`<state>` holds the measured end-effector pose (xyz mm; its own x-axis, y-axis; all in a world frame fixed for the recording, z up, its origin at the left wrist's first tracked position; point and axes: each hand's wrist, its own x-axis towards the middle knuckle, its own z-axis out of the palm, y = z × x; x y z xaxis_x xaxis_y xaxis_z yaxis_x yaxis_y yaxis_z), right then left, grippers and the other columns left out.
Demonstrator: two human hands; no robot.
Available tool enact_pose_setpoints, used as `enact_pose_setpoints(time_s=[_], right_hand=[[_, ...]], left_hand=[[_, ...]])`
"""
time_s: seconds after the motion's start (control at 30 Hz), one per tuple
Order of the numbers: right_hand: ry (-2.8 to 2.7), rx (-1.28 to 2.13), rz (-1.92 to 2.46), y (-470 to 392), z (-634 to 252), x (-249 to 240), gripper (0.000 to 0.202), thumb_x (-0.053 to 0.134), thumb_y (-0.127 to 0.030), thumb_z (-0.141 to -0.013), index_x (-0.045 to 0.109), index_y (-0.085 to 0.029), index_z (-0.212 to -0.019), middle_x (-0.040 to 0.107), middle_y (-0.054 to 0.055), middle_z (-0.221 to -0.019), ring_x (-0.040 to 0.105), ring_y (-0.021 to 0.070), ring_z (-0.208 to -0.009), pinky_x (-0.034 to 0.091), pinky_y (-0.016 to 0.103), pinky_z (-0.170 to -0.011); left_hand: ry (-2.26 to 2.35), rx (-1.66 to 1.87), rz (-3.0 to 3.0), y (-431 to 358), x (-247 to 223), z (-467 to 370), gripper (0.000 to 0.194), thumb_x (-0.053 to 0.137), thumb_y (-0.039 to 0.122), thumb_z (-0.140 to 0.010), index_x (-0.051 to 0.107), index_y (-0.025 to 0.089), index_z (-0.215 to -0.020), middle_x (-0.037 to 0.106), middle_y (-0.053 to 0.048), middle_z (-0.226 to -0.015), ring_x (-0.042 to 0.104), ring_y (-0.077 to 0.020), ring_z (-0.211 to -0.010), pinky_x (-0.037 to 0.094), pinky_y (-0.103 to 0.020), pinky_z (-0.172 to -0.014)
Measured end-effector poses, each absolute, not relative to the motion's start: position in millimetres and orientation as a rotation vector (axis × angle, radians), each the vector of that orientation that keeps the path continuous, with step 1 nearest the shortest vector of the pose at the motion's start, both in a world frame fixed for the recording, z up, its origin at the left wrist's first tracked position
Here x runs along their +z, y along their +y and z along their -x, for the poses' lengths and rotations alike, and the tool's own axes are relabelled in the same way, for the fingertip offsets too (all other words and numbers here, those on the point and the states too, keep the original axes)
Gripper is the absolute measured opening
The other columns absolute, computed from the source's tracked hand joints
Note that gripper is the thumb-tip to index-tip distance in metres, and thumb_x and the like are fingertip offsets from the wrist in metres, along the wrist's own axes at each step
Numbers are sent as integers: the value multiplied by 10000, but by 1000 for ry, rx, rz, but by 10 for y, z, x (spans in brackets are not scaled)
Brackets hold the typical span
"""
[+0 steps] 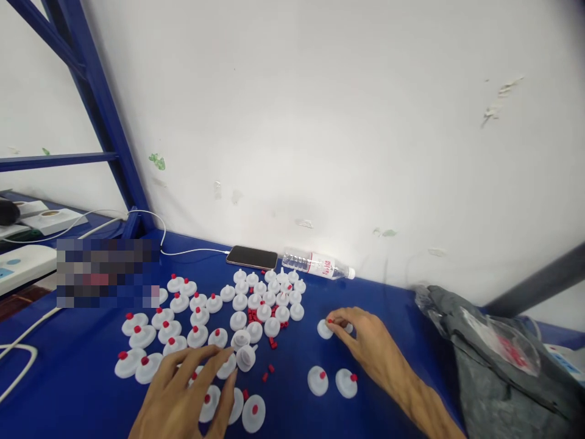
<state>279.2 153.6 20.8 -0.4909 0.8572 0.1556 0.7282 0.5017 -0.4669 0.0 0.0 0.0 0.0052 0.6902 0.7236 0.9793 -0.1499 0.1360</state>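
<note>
**A:** so what's each hand on?

**B:** right hand is pinching a small red plug between its fingertips, right on top of a white disc cap sitting on the blue table. Narrow grip, only the tips closed on the plug. Left hand is lying flat, fingers spread wide over a few capped discs at the near edge. It isn't gripping anything, just resting on them.

**A:** and around that?

**B:** two finished discs with red plugs sit just near of the right hand. Left of it is a scatter of loose red plugs, and beyond those a bunch of bare white discs packed close together. More red-topped discs spread out to the left. At the far edge, against the wall, a phone is lying flat with a white cable plugged in, and a clear water bottle is lying on its side just right of it. Grey bag on the far right.
</note>
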Motion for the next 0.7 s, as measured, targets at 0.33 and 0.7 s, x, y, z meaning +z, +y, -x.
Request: enact_pose_setpoints(time_s=[0.33,0.7], right_hand=[[-2253,433,1321,1493,-2899,312,261,541,-432,-974,704,-285,-1115,740,14,-1052,664,233,-964,504,393,-889],[-2138,281,1030,1404,-2904,363,140,552,-236,-988,689,-256,-1004,747,-16,-950,657,170,-838,476,325,-838]], left_hand=[[-1843,-729,1981,126,-173,55,255,408,239,-949,636,244,-1063,743,-50,-948,716,-248,-845,626,-407,-694],[-1882,-627,2151,390,-271,-87,250,526,220,-862,722,209,-1016,747,-107,-965,619,-348,-900,512,-529,-781]])
